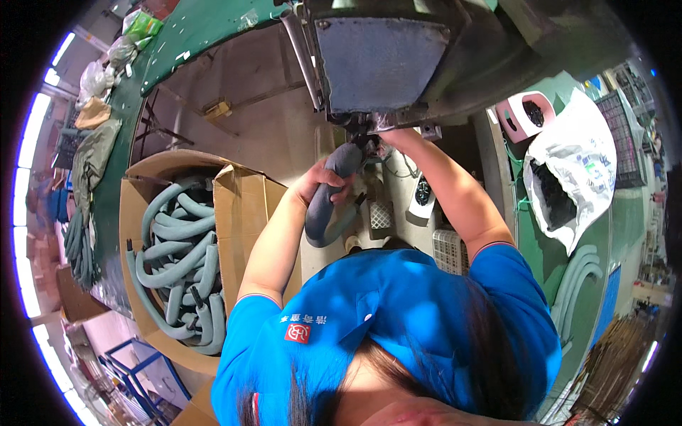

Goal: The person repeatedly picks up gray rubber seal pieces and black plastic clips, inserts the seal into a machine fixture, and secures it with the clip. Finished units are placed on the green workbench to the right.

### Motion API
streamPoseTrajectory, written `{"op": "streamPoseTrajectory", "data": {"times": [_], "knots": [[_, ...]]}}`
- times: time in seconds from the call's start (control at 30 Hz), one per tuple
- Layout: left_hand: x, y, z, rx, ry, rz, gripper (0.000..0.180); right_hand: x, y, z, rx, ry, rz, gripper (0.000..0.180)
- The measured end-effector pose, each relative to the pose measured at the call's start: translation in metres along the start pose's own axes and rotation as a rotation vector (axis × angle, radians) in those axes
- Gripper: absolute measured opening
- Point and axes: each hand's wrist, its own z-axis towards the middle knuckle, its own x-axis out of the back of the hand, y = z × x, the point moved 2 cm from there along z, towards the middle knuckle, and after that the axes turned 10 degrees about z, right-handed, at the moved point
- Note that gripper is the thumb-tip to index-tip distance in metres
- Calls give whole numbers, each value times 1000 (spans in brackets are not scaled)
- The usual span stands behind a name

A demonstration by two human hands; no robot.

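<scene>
I am looking down past a bright blue short-sleeved shirt at two bare arms reaching forward. The left hand is clenched around a thick, dark grey, foam-like tube, its fingers wrapped across the middle. I see that tube standing tilted, its upper end close under a dark metal machine with a flat blue-grey front plate; whether they touch, I cannot tell. A lighter grey-green length lies beside the tube's lower end, and I can't make out if both are one piece.

The right hand is up at the machine's underside, just beside the tube's upper end. Its fingertips are lost in shadow and clutter, so I cannot tell whether it grips anything.

Near the left forearm stands an open brown cardboard box, heaped with curved grey-green foam tubes, a few with black ends. Beneath the arms I find a metal plate with a diamond pattern, a white container of dark pieces and a pale slatted plastic basket. Over to the right — well apart from both hands — a white plastic sack gapes around black contents, with a pale pink plastic bin just beyond it.
</scene>
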Motion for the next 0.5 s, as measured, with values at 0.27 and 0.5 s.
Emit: {"op": "streamPoseTrajectory", "data": {"times": [0.27,0.5], "knots": [[0,13,-8,51,-53,-47,51,-18,43,10,-123,-127,314,18],[0,12,-7,85,-83,-44,49,-6,29,4,115,-140,118,21]]}}
